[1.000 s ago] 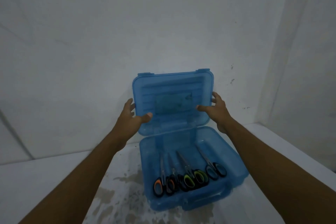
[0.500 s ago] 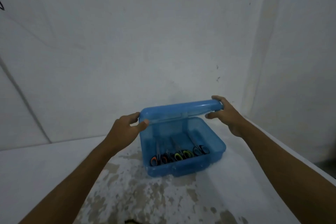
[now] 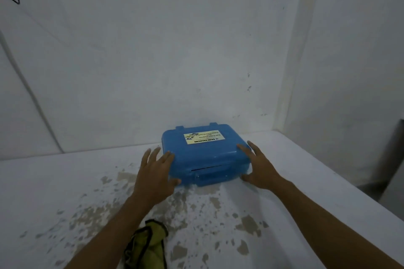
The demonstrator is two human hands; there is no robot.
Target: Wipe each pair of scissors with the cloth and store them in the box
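Note:
A blue plastic box [image 3: 205,155] lies on the white table near the back wall, its lid down and a pale label on top. The scissors are hidden inside it. My left hand [image 3: 155,172] rests against the box's front left corner with fingers spread. At the front right corner my right hand [image 3: 260,166] touches the box the same way, fingers apart. Neither hand grips anything. A yellow-green cloth [image 3: 148,247] lies crumpled on the table in front, under my left forearm.
The white table [image 3: 54,192] has worn, stained patches in the middle. White walls stand close behind the box and to the right. The table's right edge [image 3: 341,177] drops off toward a grey post. A black cable hangs at the upper left.
The lid has gone from upright to fully down on the box. Both hands slid from the lid's edges to the box's front corners. The cloth has come into view.

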